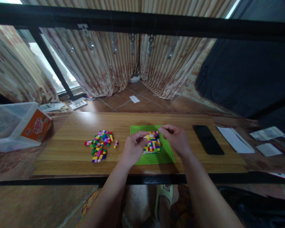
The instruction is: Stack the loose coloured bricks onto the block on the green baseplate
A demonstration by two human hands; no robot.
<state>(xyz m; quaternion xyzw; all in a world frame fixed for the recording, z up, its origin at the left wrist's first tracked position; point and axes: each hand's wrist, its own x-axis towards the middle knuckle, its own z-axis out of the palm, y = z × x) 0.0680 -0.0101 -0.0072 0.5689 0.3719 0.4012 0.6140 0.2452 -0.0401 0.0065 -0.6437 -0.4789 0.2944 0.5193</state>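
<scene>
A green studded baseplate (167,152) lies on the wooden table, with a block of many-coloured toy bricks (153,145) built up in its middle. My left hand (134,147) is closed at the left side of that block, thumb and forefinger nearly together at its upper left corner; what is between them is too small to make out. Just beyond the block's upper right corner, my right hand (175,136) is pinched above the baseplate. Its fingertips hide anything they hold. To the left lies a pile of loose toy bricks (101,142), with a few small pink and yellow bricks (116,144) apart from it.
A black phone (208,140) and white paper (235,139) lie to the right on the wooden table (68,142). A clear plastic bin (11,126) with an orange label stands at the far left. A dark metal bar (142,23) with hanging hooks crosses above.
</scene>
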